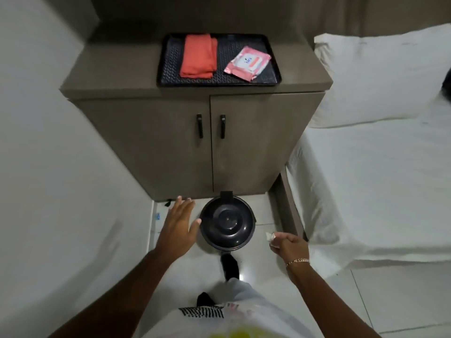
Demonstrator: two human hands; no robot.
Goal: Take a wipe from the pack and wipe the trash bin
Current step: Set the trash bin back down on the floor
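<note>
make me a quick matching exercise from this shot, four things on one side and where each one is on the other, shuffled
Things:
1. trash bin
2. wipe
3. wipe pack
4. orange cloth

Places:
A. left part of the tray
B. on the floor in front of the cabinet
C. right part of the tray
D. in the right hand

Pairs: 1-B, 2-D, 3-C, 4-A

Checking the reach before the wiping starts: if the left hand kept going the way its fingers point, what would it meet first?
Probably the cabinet: the open left hand points up-frame at its base, passing left of the trash bin. Depth is unclear; the floor could come first.
</note>
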